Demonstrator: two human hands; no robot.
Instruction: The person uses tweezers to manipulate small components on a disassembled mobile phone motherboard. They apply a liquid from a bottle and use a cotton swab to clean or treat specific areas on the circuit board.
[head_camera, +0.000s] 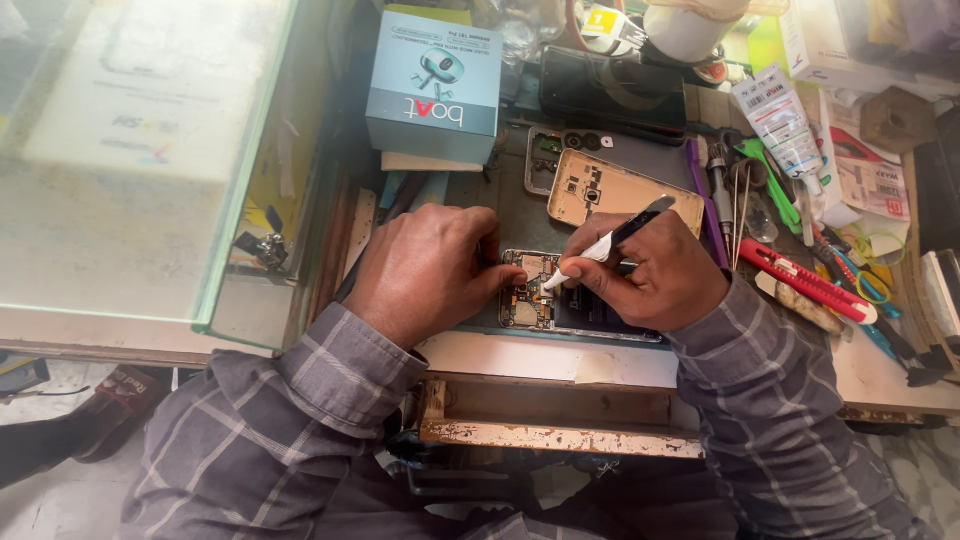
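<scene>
An opened phone (545, 305) lies on the dark work mat (505, 215), its circuit board and battery exposed. My left hand (425, 270) rests on the phone's left end and presses it down with the fingertips. My right hand (655, 275) grips a slim black and white tool (612, 240), whose white tip touches the board near the top of the phone. A gold phone back cover (610, 192) lies just beyond the hands.
A light blue box (435, 85) stands at the back on the mat, a dark phone (610, 90) beside it. To the right lie tweezers (740, 215), a red-handled tool (805, 280), a white tube (785, 125) and other clutter. A glass counter (130, 160) fills the left.
</scene>
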